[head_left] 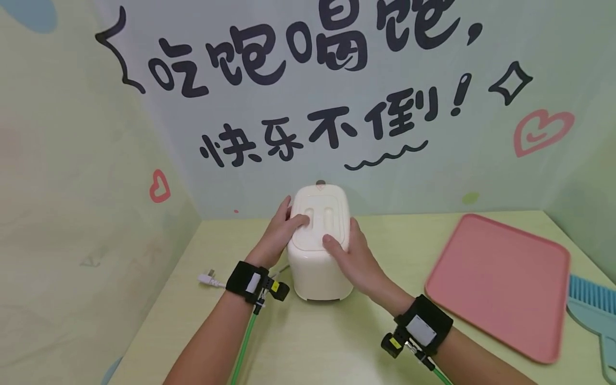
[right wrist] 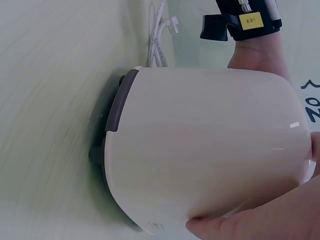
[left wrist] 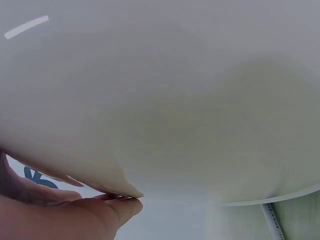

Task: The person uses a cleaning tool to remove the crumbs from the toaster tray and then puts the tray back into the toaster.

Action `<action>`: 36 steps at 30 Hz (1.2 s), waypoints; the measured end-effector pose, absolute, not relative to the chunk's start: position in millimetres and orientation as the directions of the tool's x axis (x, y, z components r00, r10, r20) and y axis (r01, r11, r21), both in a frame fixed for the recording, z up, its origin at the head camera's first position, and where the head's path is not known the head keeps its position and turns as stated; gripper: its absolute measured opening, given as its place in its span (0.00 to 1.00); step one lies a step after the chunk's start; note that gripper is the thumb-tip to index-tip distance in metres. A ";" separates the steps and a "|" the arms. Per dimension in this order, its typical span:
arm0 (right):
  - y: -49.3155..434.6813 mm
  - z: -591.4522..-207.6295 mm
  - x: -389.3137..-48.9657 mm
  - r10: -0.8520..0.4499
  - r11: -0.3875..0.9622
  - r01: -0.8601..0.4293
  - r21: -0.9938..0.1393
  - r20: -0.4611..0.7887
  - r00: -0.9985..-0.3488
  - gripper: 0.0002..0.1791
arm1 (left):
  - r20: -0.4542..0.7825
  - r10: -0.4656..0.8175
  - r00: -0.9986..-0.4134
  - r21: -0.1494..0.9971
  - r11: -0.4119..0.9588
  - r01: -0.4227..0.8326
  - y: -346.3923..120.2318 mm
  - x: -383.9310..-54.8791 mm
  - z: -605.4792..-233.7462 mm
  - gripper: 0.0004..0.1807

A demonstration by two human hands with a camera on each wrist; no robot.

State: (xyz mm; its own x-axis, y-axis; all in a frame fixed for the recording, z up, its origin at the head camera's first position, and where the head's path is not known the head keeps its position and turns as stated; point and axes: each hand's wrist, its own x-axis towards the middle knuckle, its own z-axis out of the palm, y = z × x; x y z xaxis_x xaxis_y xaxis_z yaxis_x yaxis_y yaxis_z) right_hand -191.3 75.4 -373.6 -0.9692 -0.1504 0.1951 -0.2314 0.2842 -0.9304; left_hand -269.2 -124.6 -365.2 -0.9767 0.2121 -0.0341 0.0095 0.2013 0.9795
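Pale desk [head_left: 327, 342]: one white toaster [head_left: 320, 272], towards the back edge, long axis front to back, gripped between left hand [head_left: 276, 235] and right hand [head_left: 360, 262], fingers round opposite sides, thumbs on top.

- Appliance [head_left: 321, 275]: on the table [head_left: 308, 347], before the back wall [head_left: 409, 187].
- Left hand [head_left: 278, 235]: at its left side; right hand [head_left: 358, 259], at its right.
- Plug [head_left: 209, 279]: left of it, on the table (the cord [left wrist: 272, 221] passes behind the left wrist).
- Tray [head_left: 500, 289]: well to its right.
- Brush [head_left: 593, 313]: right of the tray.
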 end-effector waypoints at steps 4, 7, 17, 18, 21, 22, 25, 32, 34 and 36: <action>88.0 -373.2 -186.4 -0.185 0.256 -0.104 -0.961 0.056 -0.981 0.45 | 0.025 0.167 -0.986 0.964 0.256 0.068 -126.6 -254.8 -363.5 0.50; 97.9 -374.8 -181.1 -0.182 0.218 0.038 -0.975 -0.079 -0.980 0.48 | 0.107 0.149 -0.983 0.941 0.304 0.148 -126.9 -243.8 -362.0 0.48; 113.2 -409.1 -157.5 -0.117 0.032 0.305 -0.952 -0.307 -0.945 0.40 | 0.287 0.121 -0.950 0.818 0.485 0.309 -119.6 -219.6 -370.3 0.41; 112.9 -413.2 -155.6 -0.116 -0.001 0.336 -0.942 -0.333 -0.936 0.39 | 0.299 0.118 -0.947 0.811 0.492 0.317 -119.5 -217.6 -371.8 0.41; 111.0 -423.4 -150.1 -0.129 -0.104 0.398 -0.912 -0.384 -0.914 0.38 | 0.316 0.107 -0.943 0.807 0.492 0.326 -119.4 -213.2 -376.6 0.38; 110.0 -425.8 -148.5 -0.134 -0.136 0.412 -0.901 -0.395 -0.909 0.38 | 0.320 0.102 -0.942 0.810 0.486 0.328 -119.2 -212.1 -377.9 0.38; 106.2 -431.2 -143.7 -0.148 -0.209 0.436 -0.876 -0.412 -0.899 0.36 | 0.331 0.088 -0.940 0.814 0.477 0.331 -118.0 -210.2 -381.3 0.36; 98.0 -439.3 -138.9 -0.178 -0.234 0.410 -0.882 -0.375 -0.910 0.38 | 0.323 0.056 -0.945 0.833 0.456 0.312 -112.9 -209.1 -386.0 0.35; 95.8 -440.4 -138.3 -0.175 -0.217 0.413 -0.884 -0.381 -0.908 0.40 | 0.322 0.054 -0.945 0.838 0.449 0.311 -111.3 -208.8 -386.0 0.36; 92.9 -441.7 -137.6 -0.176 -0.205 0.418 -0.885 -0.387 -0.905 0.41 | 0.326 0.056 -0.944 0.838 0.445 0.316 -109.7 -208.5 -386.1 0.36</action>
State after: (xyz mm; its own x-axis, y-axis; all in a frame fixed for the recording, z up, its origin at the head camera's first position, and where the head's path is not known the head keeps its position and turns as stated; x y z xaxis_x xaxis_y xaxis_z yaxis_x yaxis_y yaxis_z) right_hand -137.6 92.9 -441.7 -0.9052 -0.1761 -0.3868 0.4180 -0.2047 -0.8851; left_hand -208.5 -109.7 -386.1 -0.9437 0.0559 0.3259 0.3158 0.4446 0.8382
